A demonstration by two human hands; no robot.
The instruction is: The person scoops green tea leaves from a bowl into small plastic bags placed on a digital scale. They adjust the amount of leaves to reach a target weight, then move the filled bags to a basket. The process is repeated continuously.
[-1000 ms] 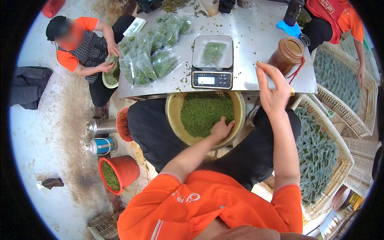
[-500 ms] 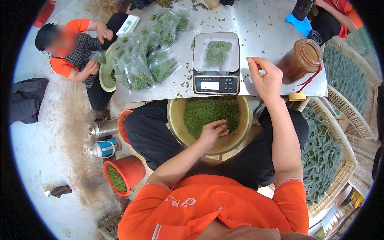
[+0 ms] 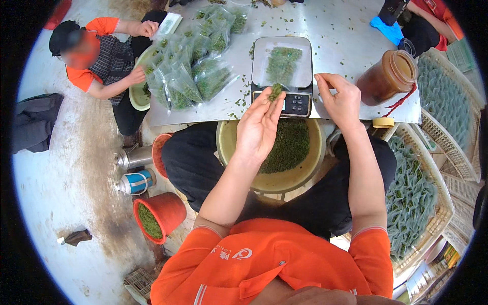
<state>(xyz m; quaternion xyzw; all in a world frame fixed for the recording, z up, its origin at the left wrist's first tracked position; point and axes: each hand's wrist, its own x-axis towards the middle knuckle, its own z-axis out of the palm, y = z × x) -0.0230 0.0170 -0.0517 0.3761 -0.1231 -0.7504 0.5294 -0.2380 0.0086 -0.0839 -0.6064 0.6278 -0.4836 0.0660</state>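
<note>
A small clump of green dried leaves (image 3: pixel 275 92) sits in the closed fingertips of my left hand (image 3: pixel 257 127), palm up in front of the digital scale (image 3: pixel 303 98). On the scale's pan lies a clear plastic bag (image 3: pixel 282 63) of green leaves, its near end just beyond my left fingertips. My left hand partly covers the scale's display. To the right of the scale, my right hand (image 3: pixel 341 101) is closed, thumb and fingers drawn together; anything between them is too small to make out. Below, between my legs, a wide yellowish basin (image 3: pixel 311 172) holds loose green leaves.
Filled clear bags (image 3: pixel 178 84) pile up left of the scale. A brown jar (image 3: pixel 386 76) stands right, near a yellow lid (image 3: pixel 383 123). Baskets of bags (image 3: pixel 413 195) line the right side. A red bucket (image 3: pixel 170 211) and flasks stand left. A co-worker (image 3: pixel 109 61) sits at left.
My left hand has risen from the leaves in the basin to the scale's front edge, now with a clump of leaves. My right hand stays almost where it was. The co-worker's hands have shifted.
</note>
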